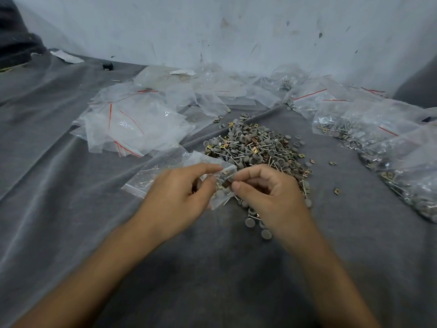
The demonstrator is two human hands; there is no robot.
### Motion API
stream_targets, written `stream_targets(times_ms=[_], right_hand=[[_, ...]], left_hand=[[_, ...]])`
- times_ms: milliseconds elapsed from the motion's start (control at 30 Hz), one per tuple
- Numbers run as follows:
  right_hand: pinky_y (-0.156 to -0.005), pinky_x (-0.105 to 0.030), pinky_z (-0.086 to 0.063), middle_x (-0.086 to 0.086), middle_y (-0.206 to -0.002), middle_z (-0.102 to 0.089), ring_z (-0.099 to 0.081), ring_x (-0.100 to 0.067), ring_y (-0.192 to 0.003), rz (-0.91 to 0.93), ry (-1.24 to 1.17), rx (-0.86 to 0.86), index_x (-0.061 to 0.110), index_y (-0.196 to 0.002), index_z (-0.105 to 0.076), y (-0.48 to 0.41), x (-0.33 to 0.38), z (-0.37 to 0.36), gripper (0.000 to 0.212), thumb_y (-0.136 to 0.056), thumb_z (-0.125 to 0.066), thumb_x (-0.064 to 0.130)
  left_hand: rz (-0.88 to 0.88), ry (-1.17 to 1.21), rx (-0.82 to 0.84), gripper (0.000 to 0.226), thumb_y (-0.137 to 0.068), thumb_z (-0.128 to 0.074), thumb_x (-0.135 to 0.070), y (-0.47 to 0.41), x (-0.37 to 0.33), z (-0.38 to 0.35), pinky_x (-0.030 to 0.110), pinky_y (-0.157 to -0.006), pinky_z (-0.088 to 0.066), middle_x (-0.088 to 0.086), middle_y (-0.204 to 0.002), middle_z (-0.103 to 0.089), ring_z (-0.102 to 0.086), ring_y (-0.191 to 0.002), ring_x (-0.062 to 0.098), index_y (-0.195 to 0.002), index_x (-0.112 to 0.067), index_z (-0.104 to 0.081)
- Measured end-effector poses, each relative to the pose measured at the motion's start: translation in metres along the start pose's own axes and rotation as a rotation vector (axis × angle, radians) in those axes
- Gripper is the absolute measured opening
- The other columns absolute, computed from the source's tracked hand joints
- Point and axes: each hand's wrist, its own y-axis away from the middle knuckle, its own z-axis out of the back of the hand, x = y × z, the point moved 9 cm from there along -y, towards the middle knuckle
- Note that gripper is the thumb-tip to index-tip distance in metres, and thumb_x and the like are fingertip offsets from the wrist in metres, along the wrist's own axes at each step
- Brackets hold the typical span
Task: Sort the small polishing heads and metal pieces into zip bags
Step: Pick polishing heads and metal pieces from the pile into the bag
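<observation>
A heap of small grey polishing heads on thin metal shanks, mixed with brass-coloured metal pieces point(254, 147), lies on the grey cloth in the middle. In front of it my left hand point(179, 192) pinches a clear zip bag point(220, 185) at its mouth; the bag holds a few heads and a metal piece. My right hand point(267, 192) is at the bag's opening, thumb and fingers curled and pinching a small dark piece point(227, 184). Loose heads point(266, 234) lie beside my right wrist.
A spread of empty zip bags with red seal lines point(132, 124) lies at the left and back. Filled bags point(387, 147) are piled along the right. A stained white wall point(236, 31) closes the back. Grey cloth point(59, 162) covers the surface.
</observation>
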Motion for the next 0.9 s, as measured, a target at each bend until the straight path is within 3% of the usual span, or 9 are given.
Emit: stream_targets(times_ms=[100, 200, 300, 367, 567, 900], right_hand=[[-0.069, -0.024, -0.059, 0.004, -0.089, -0.078, -0.074, -0.012, -0.085, 0.045, -0.033, -0.059, 0.029, -0.092, -0.076, -0.004, 0.001, 0.016, 0.016, -0.089, -0.077, 0.013], [-0.063, -0.012, -0.048, 0.01, -0.083, -0.074, -0.067, 0.0, -0.074, 0.054, 0.152, -0.06, 0.03, -0.087, -0.075, -0.004, -0.005, 0.036, 0.015, -0.089, -0.075, 0.015], [-0.066, -0.017, -0.04, 0.012, -0.086, -0.062, -0.058, 0.002, -0.078, 0.001, 0.612, 0.039, 0.034, -0.081, -0.071, -0.001, -0.022, 0.039, 0.015, -0.087, -0.075, 0.021], [-0.072, -0.022, -0.042, 0.013, -0.09, -0.057, -0.056, 0.0, -0.086, -0.026, 0.729, 0.11, 0.038, -0.078, -0.068, 0.001, -0.029, 0.035, 0.017, -0.086, -0.074, 0.024], [-0.078, -0.033, -0.044, 0.015, -0.092, -0.056, -0.052, -0.008, -0.096, -0.077, 0.83, 0.147, 0.035, -0.079, -0.069, 0.001, -0.039, 0.035, 0.011, -0.087, -0.074, 0.041], [-0.067, -0.021, -0.037, 0.018, -0.091, -0.057, -0.052, 0.004, -0.087, -0.117, 0.862, 0.214, 0.036, -0.086, -0.071, 0.004, -0.038, 0.034, 0.008, -0.087, -0.076, 0.042]], left_hand=[[0.011, 0.02, 0.009, 0.03, -0.101, -0.051, -0.037, -0.001, 0.005, -0.001, 0.028, -0.063, -0.048, -0.012, -0.065, -0.071, -0.065, -0.062, 0.005, -0.127, -0.036, -0.067], [-0.003, 0.035, 0.008, 0.03, -0.1, -0.05, -0.038, -0.002, 0.004, -0.002, 0.027, -0.064, -0.047, -0.014, -0.065, -0.07, -0.065, -0.063, 0.003, -0.126, -0.037, -0.066], [-0.012, 0.043, 0.012, 0.035, -0.097, -0.047, -0.043, -0.002, 0.004, -0.003, 0.026, -0.063, -0.045, -0.017, -0.064, -0.07, -0.065, -0.063, 0.002, -0.126, -0.037, -0.066], [-0.016, 0.043, 0.008, 0.033, -0.099, -0.048, -0.041, -0.002, 0.005, -0.003, 0.026, -0.063, -0.045, -0.018, -0.065, -0.07, -0.065, -0.063, 0.002, -0.126, -0.037, -0.066], [-0.029, 0.035, 0.008, 0.032, -0.099, -0.049, -0.039, -0.002, 0.003, -0.004, 0.022, -0.06, -0.041, -0.019, -0.065, -0.07, -0.064, -0.062, -0.003, -0.126, -0.036, -0.066], [-0.022, 0.035, 0.006, 0.033, -0.097, -0.049, -0.039, -0.002, 0.002, -0.003, 0.022, -0.06, -0.04, -0.019, -0.064, -0.069, -0.064, -0.062, -0.004, -0.124, -0.036, -0.068]])
